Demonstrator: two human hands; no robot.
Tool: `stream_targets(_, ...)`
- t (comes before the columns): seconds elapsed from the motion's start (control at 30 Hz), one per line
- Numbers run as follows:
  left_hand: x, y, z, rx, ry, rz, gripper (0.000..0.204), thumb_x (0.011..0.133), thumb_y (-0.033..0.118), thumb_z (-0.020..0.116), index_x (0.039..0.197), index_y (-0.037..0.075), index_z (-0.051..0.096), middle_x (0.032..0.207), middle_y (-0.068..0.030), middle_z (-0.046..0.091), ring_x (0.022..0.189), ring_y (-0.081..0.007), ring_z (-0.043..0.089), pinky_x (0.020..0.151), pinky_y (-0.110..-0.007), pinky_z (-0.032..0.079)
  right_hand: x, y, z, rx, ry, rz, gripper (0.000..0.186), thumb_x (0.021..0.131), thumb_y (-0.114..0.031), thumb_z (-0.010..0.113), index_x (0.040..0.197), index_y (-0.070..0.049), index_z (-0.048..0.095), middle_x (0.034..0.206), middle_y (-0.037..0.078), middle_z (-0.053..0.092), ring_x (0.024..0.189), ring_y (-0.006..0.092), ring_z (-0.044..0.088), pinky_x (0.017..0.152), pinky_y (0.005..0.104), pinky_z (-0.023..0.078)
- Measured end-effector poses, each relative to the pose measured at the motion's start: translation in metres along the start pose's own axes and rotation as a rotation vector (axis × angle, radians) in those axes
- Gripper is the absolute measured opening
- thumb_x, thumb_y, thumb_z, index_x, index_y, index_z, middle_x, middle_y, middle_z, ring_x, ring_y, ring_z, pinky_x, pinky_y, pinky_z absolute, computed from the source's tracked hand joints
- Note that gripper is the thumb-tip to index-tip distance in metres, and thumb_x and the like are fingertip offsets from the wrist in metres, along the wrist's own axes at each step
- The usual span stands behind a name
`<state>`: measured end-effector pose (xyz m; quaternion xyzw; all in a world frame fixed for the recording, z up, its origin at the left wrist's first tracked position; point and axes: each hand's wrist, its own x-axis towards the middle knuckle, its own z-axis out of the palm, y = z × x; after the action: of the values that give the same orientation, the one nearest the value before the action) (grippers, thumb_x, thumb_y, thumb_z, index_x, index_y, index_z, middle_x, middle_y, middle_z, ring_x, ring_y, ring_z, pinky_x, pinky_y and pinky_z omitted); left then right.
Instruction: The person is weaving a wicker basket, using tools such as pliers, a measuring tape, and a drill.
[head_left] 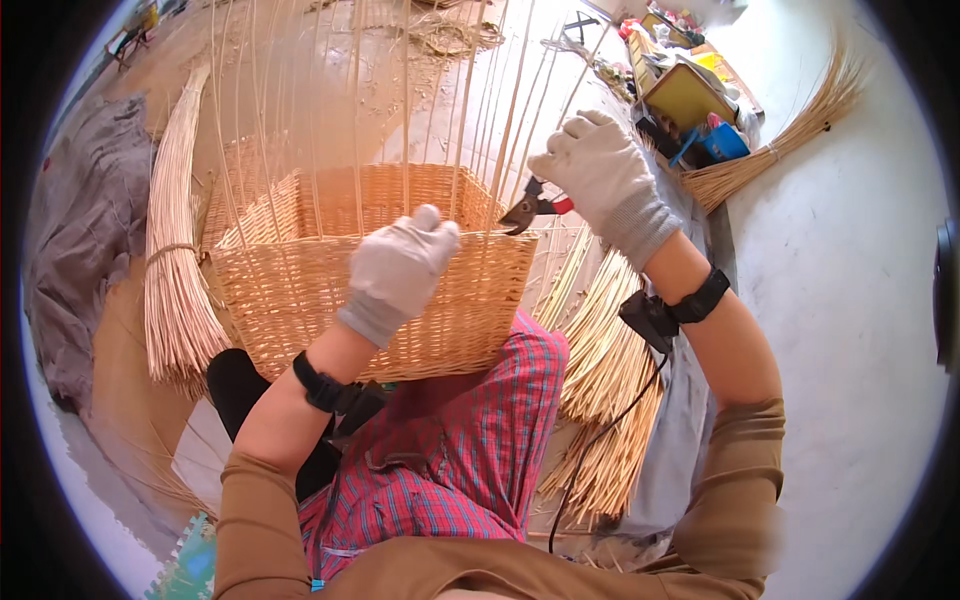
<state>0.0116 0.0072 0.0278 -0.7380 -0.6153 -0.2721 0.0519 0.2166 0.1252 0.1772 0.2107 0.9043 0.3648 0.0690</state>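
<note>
And here's the wicker basket [470, 300], just ahead over the red plaid cloth [440, 470], near rim running left to right. The right hand [597, 180], closest to its right corner, clasps red-handled pruning shears [527, 208], blades beside that corner! The left hand [405, 258] curls at mid-rim (pinching anything? Can't tell).
</note>
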Motion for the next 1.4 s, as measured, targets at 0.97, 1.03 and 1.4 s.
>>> stream_targets(0.97, -0.067, -0.028, 0.011, -0.397, 0.299, 0.064, 0.016, 0.091, 0.004, 0.069, 0.104, 0.008, 0.062, 0.095, -0.0086, 0.06, 0.075, -0.0305, 0.068, 0.06, -0.041, 0.055, 0.017, -0.056, 0.024, 0.082, 0.409, -0.077, 0.032, 0.091, -0.021, 0.063, 0.123, -0.018, 0.062, 0.102, 0.001, 0.062, 0.104, 0.0207, 0.059, 0.094, 0.0374, 0.045)
stream_targets(1.03, -0.065, -0.024, 0.009, -0.394, 0.294, 0.025, 0.018, 0.088, 0.001, 0.069, 0.103, 0.008, 0.062, 0.094, -0.0089, 0.06, 0.075, -0.0308, 0.068, 0.06, -0.042, 0.055, 0.026, -0.068, 0.028, 0.128, 0.435, -0.06, 0.031, 0.09, -0.021, 0.063, 0.121, -0.018, 0.062, 0.1, 0.0, 0.062, 0.102, 0.0199, 0.06, 0.092, 0.0364, 0.046)
stream_targets(1.4, -0.103, 0.042, 0.005, -0.407, -0.481, 0.624, 0.022, 0.092, 0.021, 0.058, 0.112, 0.024, 0.067, 0.087, -0.0055, 0.063, 0.075, -0.0259, 0.07, 0.06, -0.041, 0.057, 0.011, -0.002, -0.003, 0.083, 0.09, 0.08, 0.019, 0.088, -0.024, 0.068, 0.107, -0.024, 0.069, 0.094, -0.003, 0.066, 0.095, 0.0176, 0.065, 0.079, 0.0333, 0.052)
